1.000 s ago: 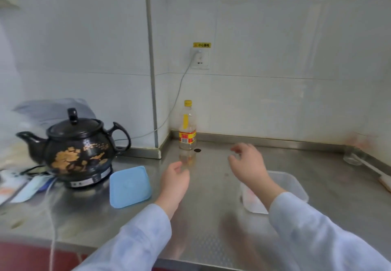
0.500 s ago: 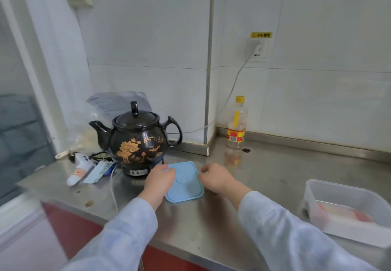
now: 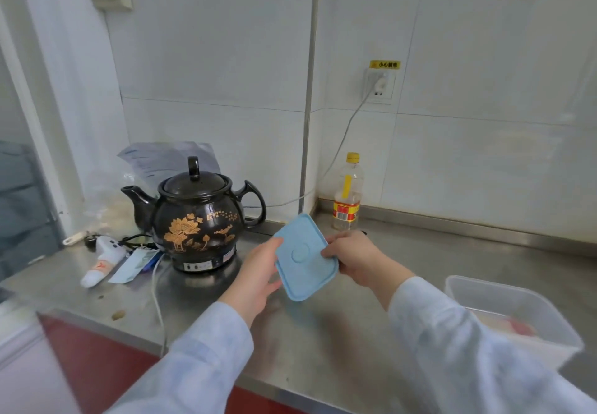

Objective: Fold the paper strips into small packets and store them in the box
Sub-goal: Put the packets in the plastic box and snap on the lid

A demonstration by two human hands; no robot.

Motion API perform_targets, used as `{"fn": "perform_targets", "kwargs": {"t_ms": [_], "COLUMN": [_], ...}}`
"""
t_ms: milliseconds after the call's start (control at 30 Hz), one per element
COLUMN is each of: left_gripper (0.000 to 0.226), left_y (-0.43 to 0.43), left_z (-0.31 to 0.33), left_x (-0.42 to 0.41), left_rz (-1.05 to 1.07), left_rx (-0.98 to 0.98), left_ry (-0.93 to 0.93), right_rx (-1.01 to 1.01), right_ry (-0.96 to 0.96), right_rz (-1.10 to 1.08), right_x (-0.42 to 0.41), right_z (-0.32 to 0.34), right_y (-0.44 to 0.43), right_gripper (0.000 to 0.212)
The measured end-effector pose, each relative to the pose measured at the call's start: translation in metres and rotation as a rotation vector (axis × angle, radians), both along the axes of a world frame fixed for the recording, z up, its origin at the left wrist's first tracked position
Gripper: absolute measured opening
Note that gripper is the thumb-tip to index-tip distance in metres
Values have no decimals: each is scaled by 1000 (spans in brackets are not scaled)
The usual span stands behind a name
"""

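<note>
left hand (image 3: 258, 279) and right hand (image 3: 358, 257) both grasping rounded-square blue plastic lid (image 3: 303, 257), tilted above steel counter (image 3: 452, 252)

Blue lid (image 3: 303, 257) held above the steel counter (image 3: 323, 333), tilted, flat face toward the camera. Gripped along its left edge by the left hand (image 3: 258, 279), pinched at its right edge by the right hand (image 3: 358, 258). Near right: clear box (image 3: 517, 310), open, with something pale and pinkish inside, too blurred to make out. Far left: black kettle (image 3: 197, 216) with gold flowers, tube (image 3: 100, 262) lying to its left. Bottle (image 3: 347, 194) upright in the far corner, under a wall socket (image 3: 381, 85).
</note>
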State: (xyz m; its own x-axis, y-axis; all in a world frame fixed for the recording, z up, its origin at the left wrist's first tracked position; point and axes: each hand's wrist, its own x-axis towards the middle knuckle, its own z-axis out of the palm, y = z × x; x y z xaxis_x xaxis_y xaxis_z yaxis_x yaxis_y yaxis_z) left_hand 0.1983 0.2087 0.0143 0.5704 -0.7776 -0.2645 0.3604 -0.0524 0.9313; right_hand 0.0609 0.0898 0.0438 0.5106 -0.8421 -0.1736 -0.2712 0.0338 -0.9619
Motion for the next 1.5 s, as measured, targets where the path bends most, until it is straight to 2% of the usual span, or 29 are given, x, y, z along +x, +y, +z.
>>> {"fn": "perform_targets", "kwargs": {"t_ms": [100, 200, 267, 333, 433, 567, 700, 833, 900, 1033, 1167, 1233, 1500], "left_gripper": [45, 54, 46, 33, 23, 12, 13, 22, 22, 18, 33, 36, 33], "left_y": [-8, -19, -23, -28, -36, -46, -62, -81, -91, -108, -117, -120, -123], "left_z": [11, 22, 31, 40, 50, 61, 63, 54, 43, 24, 7, -2, -12], "left_x": [-16, -34, -50, -69, -98, -136, -183, -219, -232, -246, -248, -248, -249], "left_rz": [-63, -99, -109, -87, -79, -133, -235, -324, -342, -270, -259, -265, -301], "left_rx": [-95, -196, -235, -246, -230, -223, -204, -209, -148, 44, 118, 156, 178], "left_ry": [77, 301, 407, 441, 387, 308, 177, 21, -138, -704, -904, -934, -863], "right_rx": [-283, -621, -784, -857, -826, -706, -471, -229, -230, -292, -317, -328, -370], "right_ry": [56, 202, 281, 316, 352, 276, 223, 87, 97, 202, 302, 352, 507], "right_rz": [70, 124, 149, 161, 99, -204, -414, -499, -535, -597, -599, -581, -550], "right_x": [-27, -57, -78, -99, -130, -172, -230, -276, -294, -324, -338, -338, -332], "right_z": [15, 25, 29, 31, 34, 38, 38, 34, 32, 25, 16, 11, -7], "right_y": [-2, 3, 8, 8, 3, -15, -36, -43, -47, -51, -53, -55, -55], "right_gripper": [30, 37, 36, 29, 24, 25, 13, 15, 16, 17, 16, 17, 29]}}
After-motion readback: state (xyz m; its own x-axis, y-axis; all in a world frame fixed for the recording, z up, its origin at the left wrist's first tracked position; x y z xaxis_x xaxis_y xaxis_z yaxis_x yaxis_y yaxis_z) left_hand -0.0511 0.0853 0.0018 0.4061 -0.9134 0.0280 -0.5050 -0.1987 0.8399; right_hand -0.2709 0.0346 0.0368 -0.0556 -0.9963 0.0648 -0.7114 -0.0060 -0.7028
